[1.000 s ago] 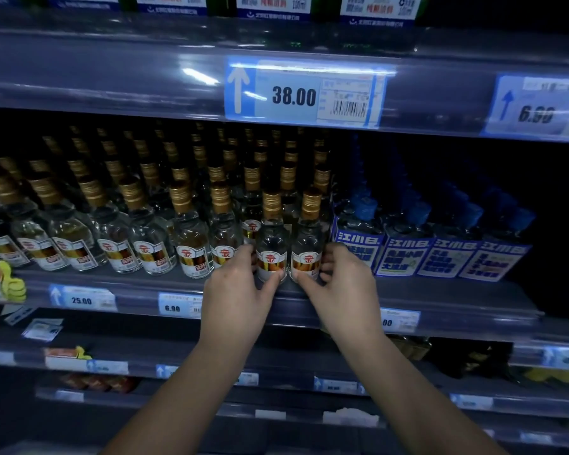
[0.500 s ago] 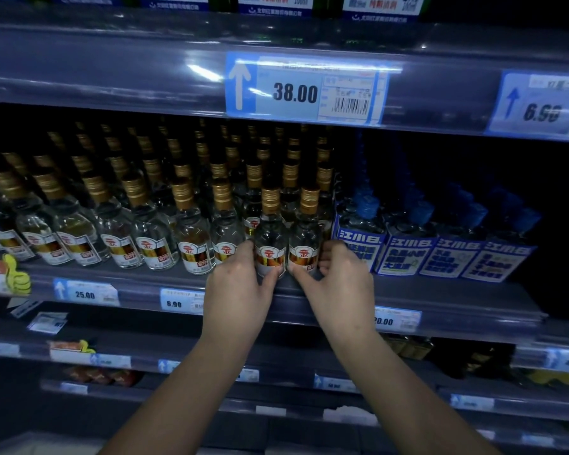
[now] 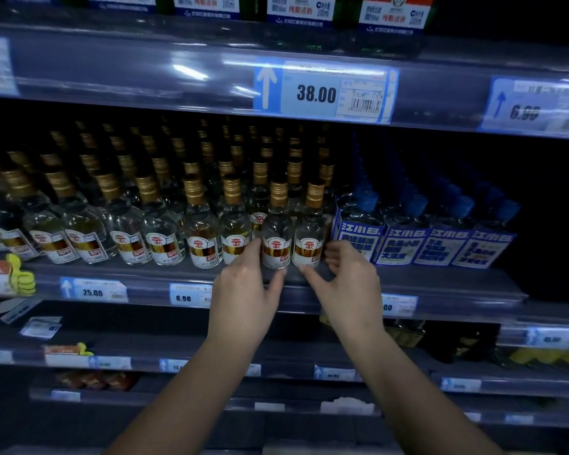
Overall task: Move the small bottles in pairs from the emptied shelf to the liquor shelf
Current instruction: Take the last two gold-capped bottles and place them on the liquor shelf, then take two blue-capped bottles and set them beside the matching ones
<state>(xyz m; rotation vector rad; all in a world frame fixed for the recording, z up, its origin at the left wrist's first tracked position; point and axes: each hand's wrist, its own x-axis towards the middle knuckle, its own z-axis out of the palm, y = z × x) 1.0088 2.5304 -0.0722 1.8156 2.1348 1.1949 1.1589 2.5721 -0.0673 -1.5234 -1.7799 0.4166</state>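
Two small clear bottles with gold caps and red-gold labels, the left bottle (image 3: 275,239) and the right bottle (image 3: 309,238), stand side by side at the front of the liquor shelf (image 3: 440,290). They close a long row of the same bottles (image 3: 128,238). My left hand (image 3: 247,290) is just below and left of the pair, its fingertips touching the left bottle's side and its thumb spread under the base. My right hand (image 3: 350,284) is just right of the pair, fingers curled and slightly apart from the right bottle.
Blue-capped bottles with blue-and-white labels (image 3: 408,244) stand directly right of the pair. The upper shelf rail with the 38.00 price tag (image 3: 316,93) hangs overhead. Price tags line the shelf edge (image 3: 92,292), and lower shelves (image 3: 211,359) run below my forearms.
Both hands have slipped down and outward off the two bottles, so the labels now show in full. The bottles stay standing at the shelf front.
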